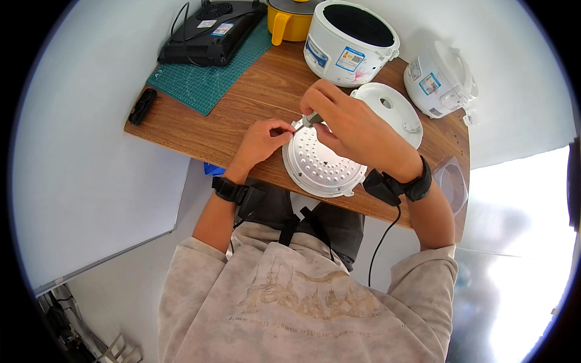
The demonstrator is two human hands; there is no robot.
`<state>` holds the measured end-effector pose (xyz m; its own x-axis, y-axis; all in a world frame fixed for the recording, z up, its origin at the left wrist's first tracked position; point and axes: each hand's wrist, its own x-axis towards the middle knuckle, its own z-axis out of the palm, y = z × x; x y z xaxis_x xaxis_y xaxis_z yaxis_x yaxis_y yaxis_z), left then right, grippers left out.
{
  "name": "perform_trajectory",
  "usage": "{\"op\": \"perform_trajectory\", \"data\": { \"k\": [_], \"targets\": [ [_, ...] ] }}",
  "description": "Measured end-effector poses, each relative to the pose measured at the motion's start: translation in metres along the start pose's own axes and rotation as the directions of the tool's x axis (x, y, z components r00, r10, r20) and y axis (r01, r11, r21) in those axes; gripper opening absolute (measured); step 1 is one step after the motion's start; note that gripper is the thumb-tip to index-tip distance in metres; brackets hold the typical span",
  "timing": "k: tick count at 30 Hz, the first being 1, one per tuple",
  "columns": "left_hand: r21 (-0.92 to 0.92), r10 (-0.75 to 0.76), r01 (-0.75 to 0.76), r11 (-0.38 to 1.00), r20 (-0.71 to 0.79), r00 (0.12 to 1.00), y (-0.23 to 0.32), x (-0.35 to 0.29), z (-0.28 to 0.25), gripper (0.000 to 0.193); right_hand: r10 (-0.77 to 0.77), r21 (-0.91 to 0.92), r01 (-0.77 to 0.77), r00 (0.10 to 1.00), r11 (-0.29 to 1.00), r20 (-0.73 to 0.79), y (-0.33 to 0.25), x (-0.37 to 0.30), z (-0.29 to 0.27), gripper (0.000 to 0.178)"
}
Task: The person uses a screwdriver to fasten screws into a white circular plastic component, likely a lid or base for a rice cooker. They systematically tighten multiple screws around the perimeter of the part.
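A round rice cooker lid (318,172) lies near the table's front edge, its dimpled silver metal plate facing up. From above, my right hand (360,130) grips a screwdriver (311,120) with a greyish handle, its shaft slanting down to the lid's upper left rim. At that same rim my left hand (261,144) is closed in a pinch beside the screwdriver's tip; whatever sits between its thumb and forefinger is too small to make out. A white round cover (396,107) with a hole in it lies just behind the lid, partly hidden by my right hand.
Behind stand an open white cooker body (330,63), a smaller white rice cooker (440,81) and a yellow pot (289,24). A black appliance (212,36) rests on a green cutting mat (209,91). Small black object (143,106) at left edge; clear plastic tray (452,184) at right.
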<state>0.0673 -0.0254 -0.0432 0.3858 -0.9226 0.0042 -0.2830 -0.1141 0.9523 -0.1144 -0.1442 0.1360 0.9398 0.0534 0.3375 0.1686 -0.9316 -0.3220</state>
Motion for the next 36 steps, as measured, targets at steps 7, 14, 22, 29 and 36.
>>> {"op": "perform_trajectory", "data": {
  "k": [7, 14, 22, 29, 36],
  "targets": [
    [0.006, 0.011, -0.011, 1.000, -0.007, 1.000, 0.001, 0.000, 0.000, 0.022, 0.100, 0.083, -0.100, 0.995, 0.992, 0.000, 0.004, -0.002, 0.000, 0.032],
    [0.004, 0.025, -0.025, 1.000, -0.006, 1.000, 0.002, -0.001, 0.000, 0.023, 0.118, 0.070, -0.115, 0.993, 0.991, -0.030, 0.004, 0.005, 0.004, 0.035],
    [0.005, 0.029, -0.029, 1.000, -0.004, 1.000, 0.000, -0.001, -0.001, 0.022, 0.081, 0.078, -0.076, 0.994, 0.994, -0.067, 0.012, 0.010, 0.007, 0.036],
    [-0.006, 0.027, -0.027, 1.000, 0.015, 1.000, 0.000, 0.000, -0.003, 0.022, 0.078, 0.058, -0.073, 0.992, 0.996, -0.099, 0.008, 0.011, 0.003, 0.041],
    [-0.005, 0.031, -0.031, 1.000, 0.004, 1.000, 0.004, -0.002, -0.002, 0.022, 0.053, 0.033, -0.049, 0.990, 0.998, -0.135, 0.007, 0.015, -0.003, 0.042]
  ]
}}
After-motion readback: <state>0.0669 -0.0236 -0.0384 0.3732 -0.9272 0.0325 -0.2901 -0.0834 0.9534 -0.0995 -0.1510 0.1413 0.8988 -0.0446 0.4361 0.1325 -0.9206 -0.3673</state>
